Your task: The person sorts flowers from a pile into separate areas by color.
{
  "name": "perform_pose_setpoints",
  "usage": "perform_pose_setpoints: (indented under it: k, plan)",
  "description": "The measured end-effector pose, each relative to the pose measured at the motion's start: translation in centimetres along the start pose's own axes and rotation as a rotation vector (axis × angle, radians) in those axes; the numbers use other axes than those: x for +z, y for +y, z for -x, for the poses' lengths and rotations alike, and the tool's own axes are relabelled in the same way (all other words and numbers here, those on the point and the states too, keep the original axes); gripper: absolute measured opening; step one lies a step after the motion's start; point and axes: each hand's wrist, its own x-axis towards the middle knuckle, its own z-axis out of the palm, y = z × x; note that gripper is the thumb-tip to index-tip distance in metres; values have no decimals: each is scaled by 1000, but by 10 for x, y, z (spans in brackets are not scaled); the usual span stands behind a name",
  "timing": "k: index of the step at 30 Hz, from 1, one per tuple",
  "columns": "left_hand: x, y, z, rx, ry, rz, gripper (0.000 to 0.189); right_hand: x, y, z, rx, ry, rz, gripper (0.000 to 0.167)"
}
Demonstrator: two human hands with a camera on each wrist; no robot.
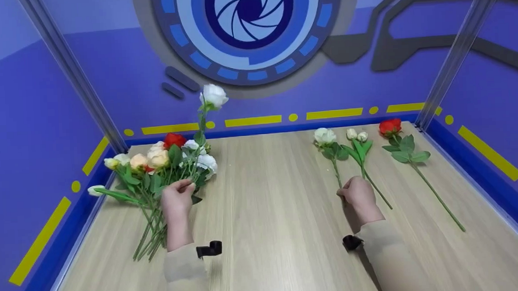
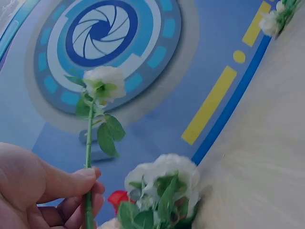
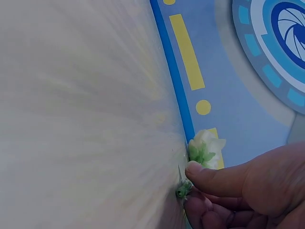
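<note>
My left hand (image 1: 177, 200) pinches the green stem of a white rose (image 1: 213, 96) between thumb and fingers. That rose stands upright, its bloom above a pile of mixed flowers (image 1: 158, 158) at the left of the table; the left wrist view shows the stem (image 2: 89, 143) passing behind the thumb. Over on the right, my right hand (image 1: 360, 194) pinches the lower stem of another white rose (image 1: 325, 136), low over the table with its bloom pointing to the back wall. In the right wrist view the cut end of the stem (image 3: 182, 190) shows at the fingertips.
Beside the right hand lie a twin-headed pale tulip stem (image 1: 362, 146) and a red rose (image 1: 390, 127) with a long stem. The wooden table (image 1: 271, 215) runs to blue and purple walls at the back and sides. A black wrist camera (image 1: 209, 249) juts from the left sleeve.
</note>
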Motion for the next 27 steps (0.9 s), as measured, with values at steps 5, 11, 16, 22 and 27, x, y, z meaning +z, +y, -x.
perform_pose_setpoints:
  k: [5, 11, 16, 22, 27]
  plan:
    - [14, 8, 1, 53, -21, 86, 24, -2, -6, 1, -20, 8, 30, 24]
    - [30, 15, 4, 54, -90, 277, 25, -4, -21, 4, -37, -8, 0, 26]
    - [44, 21, 10, 56, -146, 382, 24, 1, -43, 11, -91, -21, -121, 20]
    - [63, 28, 20, 64, -229, 450, 22, 16, -72, 26, -165, -87, -292, 12]
    - [79, 34, 31, 68, -307, 470, 20, 33, -93, 46, -266, -198, -434, 10]
